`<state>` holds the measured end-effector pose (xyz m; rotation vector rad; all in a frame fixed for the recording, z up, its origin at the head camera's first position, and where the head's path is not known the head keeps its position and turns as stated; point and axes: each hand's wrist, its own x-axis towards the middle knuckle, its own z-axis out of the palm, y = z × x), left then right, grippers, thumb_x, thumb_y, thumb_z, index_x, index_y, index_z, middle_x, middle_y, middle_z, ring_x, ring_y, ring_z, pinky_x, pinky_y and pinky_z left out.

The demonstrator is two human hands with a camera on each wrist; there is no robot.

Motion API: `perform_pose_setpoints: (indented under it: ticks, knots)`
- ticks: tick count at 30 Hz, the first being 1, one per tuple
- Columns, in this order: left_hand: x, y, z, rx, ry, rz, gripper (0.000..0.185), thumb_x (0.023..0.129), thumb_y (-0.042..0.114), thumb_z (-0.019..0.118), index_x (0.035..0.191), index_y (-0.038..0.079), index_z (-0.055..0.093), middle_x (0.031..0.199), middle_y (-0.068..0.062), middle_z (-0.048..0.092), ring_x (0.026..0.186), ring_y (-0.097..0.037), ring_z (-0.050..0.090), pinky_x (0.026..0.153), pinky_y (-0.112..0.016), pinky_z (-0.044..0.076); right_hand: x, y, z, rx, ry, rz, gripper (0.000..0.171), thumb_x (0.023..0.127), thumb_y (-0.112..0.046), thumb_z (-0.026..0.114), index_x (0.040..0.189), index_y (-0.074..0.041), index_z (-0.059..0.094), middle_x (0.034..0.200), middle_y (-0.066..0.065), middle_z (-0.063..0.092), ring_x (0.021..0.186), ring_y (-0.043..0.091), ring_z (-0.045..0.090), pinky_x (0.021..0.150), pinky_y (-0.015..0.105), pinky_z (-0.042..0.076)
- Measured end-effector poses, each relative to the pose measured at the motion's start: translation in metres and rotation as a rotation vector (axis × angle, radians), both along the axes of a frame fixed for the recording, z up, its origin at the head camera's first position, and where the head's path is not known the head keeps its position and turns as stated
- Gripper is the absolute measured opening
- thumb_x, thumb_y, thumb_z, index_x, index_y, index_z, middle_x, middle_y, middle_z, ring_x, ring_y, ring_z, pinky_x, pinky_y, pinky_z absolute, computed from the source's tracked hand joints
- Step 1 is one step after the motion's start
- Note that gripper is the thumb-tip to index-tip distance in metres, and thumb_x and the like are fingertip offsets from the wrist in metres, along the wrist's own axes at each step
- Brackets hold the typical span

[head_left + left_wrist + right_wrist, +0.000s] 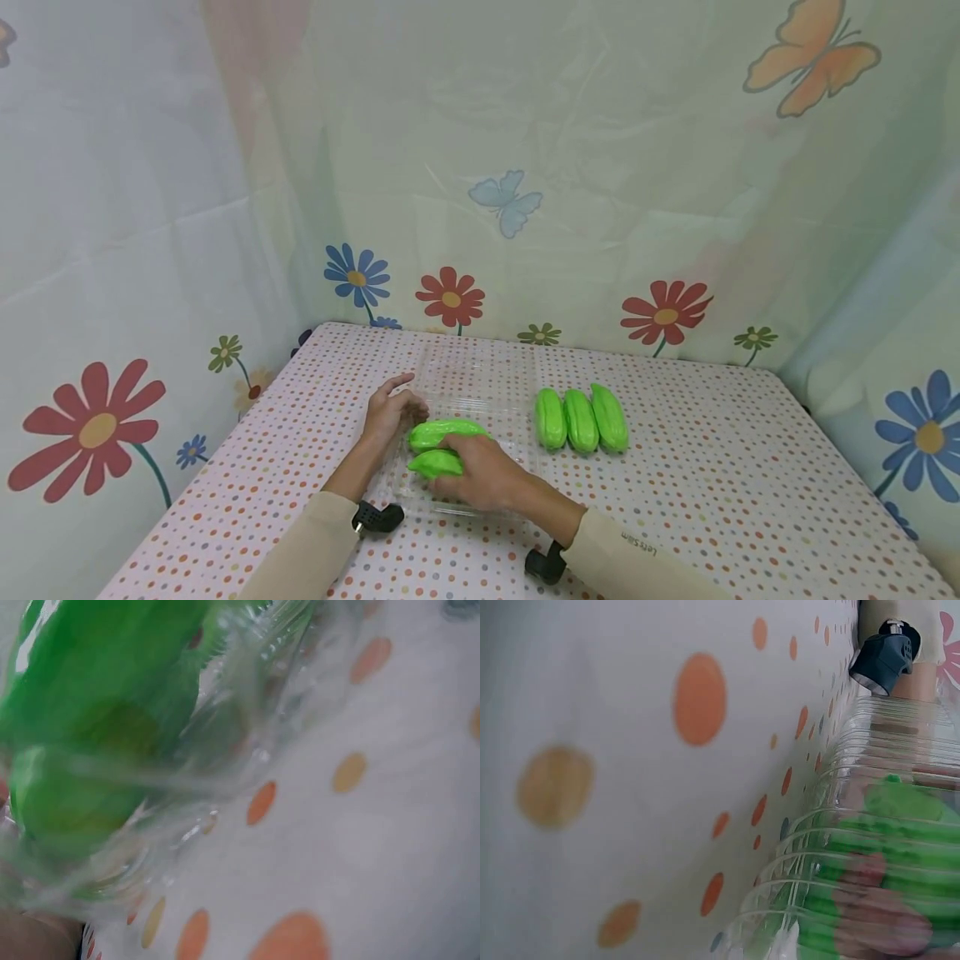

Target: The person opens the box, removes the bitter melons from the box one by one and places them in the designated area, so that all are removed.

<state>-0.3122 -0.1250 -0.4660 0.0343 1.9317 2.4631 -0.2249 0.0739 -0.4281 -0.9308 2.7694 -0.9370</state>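
Observation:
A clear plastic clamshell box lies on the table with its lid folded back. Inside its base, one long, glossy green gourd-like vegetable lies crosswise. My right hand grips a second green gourd-like vegetable nearer to me, within the base. Through the box wall, the right wrist view shows fingers against the green. My left hand is at the box's left edge, its fingers loosely bent. Clear plastic blurs the green vegetable in the left wrist view.
Three more green gourd-like vegetables lie side by side to the right of the box. The table has a dotted cover. Flowered cloth hangs behind and along the sides.

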Motion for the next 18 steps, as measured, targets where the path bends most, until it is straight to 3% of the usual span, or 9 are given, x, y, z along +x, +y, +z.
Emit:
perform_pose_setpoints:
  ticks: [8, 18]
  knots:
    - [-0.0038, 0.0011, -0.0047, 0.004, 0.007, 0.007, 0.052, 0.096, 0.001, 0.053, 0.147, -0.001, 0.044, 0.072, -0.002, 0.071, 0.068, -0.017, 0.068, 0.070, -0.030, 0.059, 0.0001, 0.0017, -0.0002, 0.020, 0.050, -0.028, 0.044, 0.090, -0.034, 0.074, 0.122, -0.006, 0.066, 0.089, -0.008, 0.060, 0.073, 0.005, 0.053, 0.063, 0.022, 0.047]
    - [-0.0035, 0.0021, -0.0035, -0.001, 0.012, 0.025, 0.053, 0.094, 0.000, 0.053, 0.146, -0.002, 0.044, 0.071, -0.002, 0.071, 0.067, -0.016, 0.068, 0.070, -0.029, 0.059, 0.0002, 0.0042, 0.0016, 0.008, 0.084, -0.045, 0.045, 0.089, -0.033, 0.074, 0.122, -0.003, 0.066, 0.086, -0.007, 0.059, 0.067, 0.004, 0.052, 0.058, 0.021, 0.046]
